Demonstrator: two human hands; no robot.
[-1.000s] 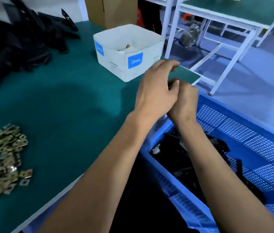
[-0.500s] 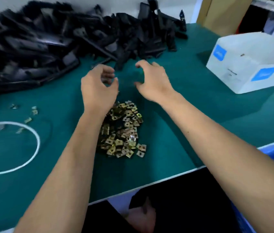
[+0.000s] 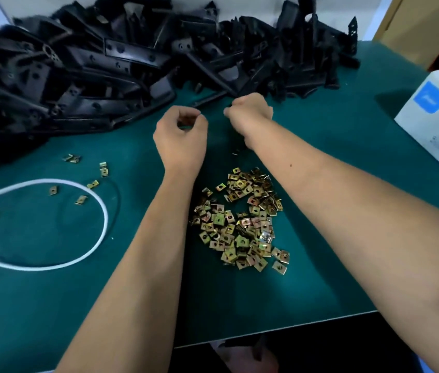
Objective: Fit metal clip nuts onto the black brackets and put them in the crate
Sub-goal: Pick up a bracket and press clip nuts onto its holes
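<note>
A big heap of black brackets (image 3: 121, 68) fills the back of the green table. A pile of brass-coloured clip nuts (image 3: 240, 224) lies in the middle, between my forearms. My left hand (image 3: 180, 135) hovers just short of the heap with its fingers curled toward the thumb; something small and dark shows inside the curl, but I cannot make it out. My right hand (image 3: 250, 111) is at the heap's front edge, its fingers curled down at the end of a thin black bracket (image 3: 207, 100). The crate is out of view.
A white ring (image 3: 100, 203) lies on the table (image 3: 334, 238) at the left, with a few stray clip nuts (image 3: 81, 199) in and around it. A white box with blue labels (image 3: 436, 122) stands at the right edge. The table's front edge runs under my forearms.
My view swung from the blue crate back to the table. Both hands moved forward from above the clip nuts to the bracket heap, and their fingers closed from spread to curled.
</note>
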